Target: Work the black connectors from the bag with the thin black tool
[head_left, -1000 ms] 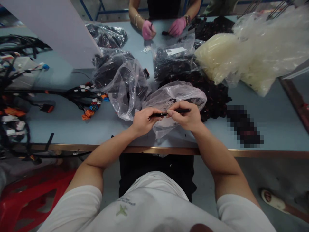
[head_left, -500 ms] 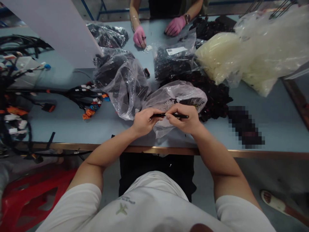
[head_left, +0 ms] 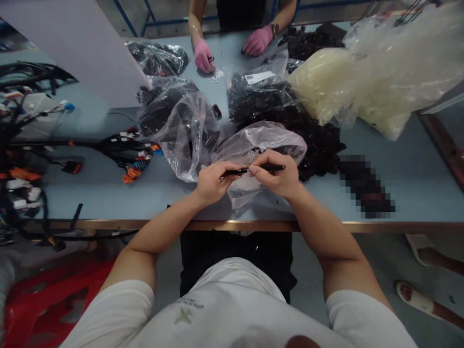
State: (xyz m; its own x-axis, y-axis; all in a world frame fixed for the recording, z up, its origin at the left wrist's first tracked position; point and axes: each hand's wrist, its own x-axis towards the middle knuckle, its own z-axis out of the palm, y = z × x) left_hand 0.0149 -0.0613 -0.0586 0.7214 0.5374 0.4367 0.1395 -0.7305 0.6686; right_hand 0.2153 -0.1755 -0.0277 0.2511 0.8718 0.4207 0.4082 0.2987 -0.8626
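My left hand is closed on a small dark piece, held just above the table near its front edge. Between the fingers and thumb of my right hand is a slim black pen-like tool, its tip meeting the dark piece. Fingertips hide the contact point, and anything tiny there is too small to make out. Right behind and below both hands lies an open clear plastic bag with many tiny white pieces in it.
Behind the bag spreads a heap of black parts. Other plastic bags stand left of it, and pale yellow bags at right. Wire harnesses cover the left. Across the table, a co-worker's pink-gloved hands handle small pieces.
The whole view has shifted slightly. My hands keep the same grip, tool tip against the dark piece. Another sandalled foot now shows on the floor at right.
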